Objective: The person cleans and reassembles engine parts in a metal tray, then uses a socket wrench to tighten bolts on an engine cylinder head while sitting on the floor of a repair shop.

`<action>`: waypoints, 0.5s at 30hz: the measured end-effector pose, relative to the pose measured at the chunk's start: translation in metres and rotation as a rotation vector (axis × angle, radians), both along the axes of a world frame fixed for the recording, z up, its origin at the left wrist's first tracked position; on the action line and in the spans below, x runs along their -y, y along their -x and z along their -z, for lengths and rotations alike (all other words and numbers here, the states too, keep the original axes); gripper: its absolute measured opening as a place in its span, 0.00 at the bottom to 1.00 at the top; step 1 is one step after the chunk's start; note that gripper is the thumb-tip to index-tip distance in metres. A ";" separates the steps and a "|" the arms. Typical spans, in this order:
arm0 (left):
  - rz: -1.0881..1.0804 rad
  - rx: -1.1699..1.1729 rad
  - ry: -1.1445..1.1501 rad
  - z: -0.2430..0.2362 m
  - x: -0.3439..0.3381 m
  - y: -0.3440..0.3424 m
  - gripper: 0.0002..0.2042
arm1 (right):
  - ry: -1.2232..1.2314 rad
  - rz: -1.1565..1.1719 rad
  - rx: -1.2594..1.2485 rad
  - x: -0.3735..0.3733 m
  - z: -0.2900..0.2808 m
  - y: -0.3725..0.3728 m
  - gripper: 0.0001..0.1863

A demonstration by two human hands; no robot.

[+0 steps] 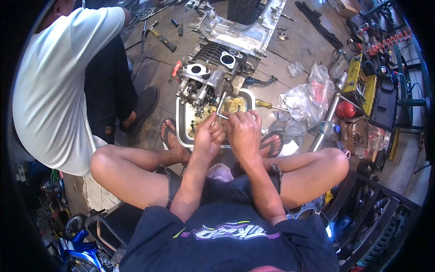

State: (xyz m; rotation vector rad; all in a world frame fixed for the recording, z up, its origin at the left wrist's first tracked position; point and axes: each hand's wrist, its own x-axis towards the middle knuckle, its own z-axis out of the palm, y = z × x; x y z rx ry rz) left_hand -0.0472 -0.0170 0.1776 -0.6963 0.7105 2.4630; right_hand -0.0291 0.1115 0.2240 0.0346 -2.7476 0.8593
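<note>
A small engine with its cylinder head toward me is in front of my feet. The head end, with exposed valve parts, overhangs a metal tray with brownish oil in it. A shiny T-handle wrench slants from the engine's near right side down to my hands. My left hand is closed at the left end of its crossbar. My right hand is closed on the right end. The fingers partly cover the bar, and the wrench's far tip is hard to make out against the engine.
A person in a white shirt sits close on my left. A hammer lies beyond. To the right are a yellow-handled screwdriver, plastic bags, a long metal tube and a yellow toolbox.
</note>
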 end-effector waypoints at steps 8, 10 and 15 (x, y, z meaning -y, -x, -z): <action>0.000 -0.325 0.785 -0.004 -0.006 -0.003 0.08 | 0.166 -0.018 0.117 0.008 0.012 0.007 0.09; -0.008 -0.724 1.456 0.003 -0.018 -0.007 0.09 | 0.234 -0.065 0.133 0.010 0.045 0.017 0.08; 0.044 -0.691 1.402 -0.002 -0.008 -0.013 0.12 | 0.382 -0.171 0.181 0.012 0.053 0.020 0.09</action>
